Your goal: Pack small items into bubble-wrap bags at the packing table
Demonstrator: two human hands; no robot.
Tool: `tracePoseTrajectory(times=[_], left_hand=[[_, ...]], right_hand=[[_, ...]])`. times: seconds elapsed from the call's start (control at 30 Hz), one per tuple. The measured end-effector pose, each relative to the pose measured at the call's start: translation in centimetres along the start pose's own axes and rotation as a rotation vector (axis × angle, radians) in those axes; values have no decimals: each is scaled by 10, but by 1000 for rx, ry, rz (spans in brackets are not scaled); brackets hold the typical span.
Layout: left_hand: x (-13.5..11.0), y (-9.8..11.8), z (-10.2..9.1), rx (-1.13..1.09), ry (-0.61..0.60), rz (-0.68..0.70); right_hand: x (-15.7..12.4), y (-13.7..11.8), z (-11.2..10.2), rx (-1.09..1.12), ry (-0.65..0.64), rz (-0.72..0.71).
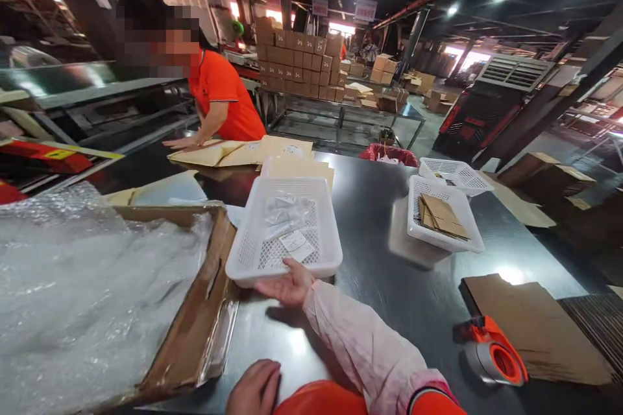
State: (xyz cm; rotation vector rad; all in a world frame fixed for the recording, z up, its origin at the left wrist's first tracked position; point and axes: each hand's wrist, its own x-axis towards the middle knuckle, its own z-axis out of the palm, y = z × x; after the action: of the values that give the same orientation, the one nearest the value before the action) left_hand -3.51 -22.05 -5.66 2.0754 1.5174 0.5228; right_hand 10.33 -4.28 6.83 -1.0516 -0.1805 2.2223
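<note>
My right hand [288,283], in a pink sleeve, reaches forward and grips the near rim of a white plastic basket [253,249], thumb on top. Small clear packets and paper slips [292,237] lie inside the basket. It stands on a dark metal table [379,272]. My left hand [254,389] rests at the table's near edge with its fingers curled. It holds nothing that I can see and lies beside the corner of an open cardboard box [202,324].
The cardboard box is full of bubble wrap [82,298]. An orange tape dispenser [492,353] and flat cardboard sheets [535,327] lie at right. Two more white baskets [413,224] [455,175] stand beyond, one holding brown envelopes. A person in an orange shirt [221,100] handles envelopes [233,152] across the table.
</note>
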Motion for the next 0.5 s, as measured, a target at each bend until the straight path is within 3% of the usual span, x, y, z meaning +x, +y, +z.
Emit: tracePoseTrajectory(times=[0.1,0.23,0.33,0.5], left_hand=[[5,9,-4,-17,-29,-1],[1,31,-29,-75,53,-39],[-2,58,-80,-110,170,13],[1,88,-196,46,451,134]], right_hand=[[-18,2,-10,16,-5,214],[-58,-4,-31,-71,35,132],[-85,-19,-60,-24,22,10],[-99,-67,-124,-12,139,-63]])
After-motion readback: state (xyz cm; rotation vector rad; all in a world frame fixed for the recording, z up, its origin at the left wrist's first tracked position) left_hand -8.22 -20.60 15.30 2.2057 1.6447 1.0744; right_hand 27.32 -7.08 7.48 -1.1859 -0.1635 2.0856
